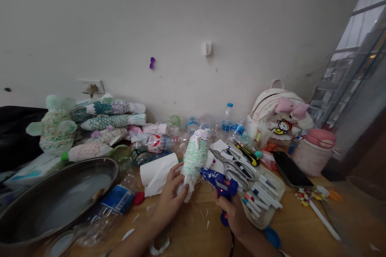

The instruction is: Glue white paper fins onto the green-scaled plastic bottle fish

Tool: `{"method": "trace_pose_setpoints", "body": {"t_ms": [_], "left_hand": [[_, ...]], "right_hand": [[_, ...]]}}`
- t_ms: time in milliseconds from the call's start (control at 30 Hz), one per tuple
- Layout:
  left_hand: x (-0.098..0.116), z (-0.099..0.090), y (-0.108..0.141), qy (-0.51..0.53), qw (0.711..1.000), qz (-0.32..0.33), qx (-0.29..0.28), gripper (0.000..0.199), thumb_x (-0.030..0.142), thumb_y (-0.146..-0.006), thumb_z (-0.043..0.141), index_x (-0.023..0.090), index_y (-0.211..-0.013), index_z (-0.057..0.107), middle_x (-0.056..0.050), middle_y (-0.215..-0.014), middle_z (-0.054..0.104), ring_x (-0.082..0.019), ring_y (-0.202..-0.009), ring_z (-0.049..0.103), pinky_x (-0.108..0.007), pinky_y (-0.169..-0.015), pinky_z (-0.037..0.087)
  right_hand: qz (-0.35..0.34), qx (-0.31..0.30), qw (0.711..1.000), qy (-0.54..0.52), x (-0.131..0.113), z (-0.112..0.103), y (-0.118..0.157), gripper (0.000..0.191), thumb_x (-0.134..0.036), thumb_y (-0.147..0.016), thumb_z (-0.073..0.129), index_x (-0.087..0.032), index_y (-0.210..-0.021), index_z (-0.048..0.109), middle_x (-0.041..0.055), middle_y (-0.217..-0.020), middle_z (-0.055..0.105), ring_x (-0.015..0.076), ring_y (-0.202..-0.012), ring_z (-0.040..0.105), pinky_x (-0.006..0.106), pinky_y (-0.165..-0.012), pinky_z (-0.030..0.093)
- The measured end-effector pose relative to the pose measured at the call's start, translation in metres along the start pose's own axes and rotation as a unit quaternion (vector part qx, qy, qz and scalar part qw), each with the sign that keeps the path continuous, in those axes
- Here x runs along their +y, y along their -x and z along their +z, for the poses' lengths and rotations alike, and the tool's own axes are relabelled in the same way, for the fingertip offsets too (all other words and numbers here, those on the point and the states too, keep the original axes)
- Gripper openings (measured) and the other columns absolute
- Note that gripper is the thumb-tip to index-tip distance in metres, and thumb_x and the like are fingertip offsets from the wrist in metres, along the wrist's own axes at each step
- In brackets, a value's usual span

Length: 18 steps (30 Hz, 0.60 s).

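Note:
My left hand (174, 192) is closed round the lower, tissue-like end of a white fish-shaped craft (195, 154) with green scale marks, held upright above the table. In my right hand (231, 209) is a blue glue gun (219, 180) with a small red light on its side. Its nozzle points left and is close to the lower right side of the fish; whether it touches cannot be made out. A roll of white tissue (159, 173) lies just left of the fish.
A big oval metal pan (112, 168) stands at the left, with finished-looking paper fish (114, 120) behind it. Plastic bottles (157, 143) line the wall. To the right are scissors (238, 170), a tray of markers (279, 180), a phone (292, 169) and a pink jar (313, 156).

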<state>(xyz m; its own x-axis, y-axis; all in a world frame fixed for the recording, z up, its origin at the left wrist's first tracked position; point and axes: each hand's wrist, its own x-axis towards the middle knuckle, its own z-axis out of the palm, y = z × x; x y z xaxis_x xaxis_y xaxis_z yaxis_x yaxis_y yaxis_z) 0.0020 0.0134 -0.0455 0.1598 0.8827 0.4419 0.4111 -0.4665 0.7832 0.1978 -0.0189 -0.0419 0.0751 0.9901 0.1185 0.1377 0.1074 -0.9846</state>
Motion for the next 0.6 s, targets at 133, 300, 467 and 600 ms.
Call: {"method": "trace_pose_setpoints", "body": {"t_ms": [133,300,467,600], "left_hand": [[-0.001,0.000,0.001,0.003,1.000,-0.002,-0.008,0.023,0.034,-0.086,0.046,0.019,-0.083,0.063,-0.014,-0.135,0.040,-0.030,-0.124,0.043,-0.048,-0.106,0.033],[0.000,0.000,0.001,0.011,1.000,-0.004,0.002,0.023,0.035,-0.086,0.047,0.020,-0.081,0.063,-0.013,-0.135,0.041,-0.030,-0.121,0.046,-0.048,-0.105,0.035],[0.001,0.000,0.000,0.012,1.000,-0.010,0.000,0.025,0.036,-0.085,0.047,0.020,-0.082,0.064,-0.014,-0.135,0.041,-0.031,-0.124,0.043,-0.049,-0.106,0.033],[0.002,-0.001,0.000,0.015,1.000,-0.013,0.002,0.026,0.039,-0.085,0.047,0.020,-0.083,0.065,-0.012,-0.134,0.043,-0.031,-0.123,0.044,-0.049,-0.106,0.034]], "right_hand": [[0.018,-0.013,1.000,-0.003,0.001,-0.001,0.001,0.009,-0.029,-0.060,0.051,-0.021,-0.065,0.050,-0.0031,-0.062,0.046,0.0161,-0.062,0.043,0.030,-0.063,0.037],[0.010,-0.008,1.000,0.024,0.001,-0.001,0.002,0.012,-0.030,-0.063,0.050,-0.021,-0.069,0.053,-0.0022,-0.064,0.050,0.0170,-0.064,0.047,0.029,-0.063,0.040],[-0.027,-0.026,0.997,0.072,0.012,0.000,0.001,0.020,-0.034,-0.067,0.050,-0.019,-0.076,0.060,0.0043,-0.075,0.062,0.0222,-0.075,0.057,0.035,-0.075,0.046],[-0.071,0.001,0.995,0.073,0.022,0.004,0.003,0.020,-0.032,-0.066,0.049,-0.021,-0.078,0.061,0.0062,-0.079,0.066,0.0244,-0.082,0.061,0.036,-0.079,0.048]]}}
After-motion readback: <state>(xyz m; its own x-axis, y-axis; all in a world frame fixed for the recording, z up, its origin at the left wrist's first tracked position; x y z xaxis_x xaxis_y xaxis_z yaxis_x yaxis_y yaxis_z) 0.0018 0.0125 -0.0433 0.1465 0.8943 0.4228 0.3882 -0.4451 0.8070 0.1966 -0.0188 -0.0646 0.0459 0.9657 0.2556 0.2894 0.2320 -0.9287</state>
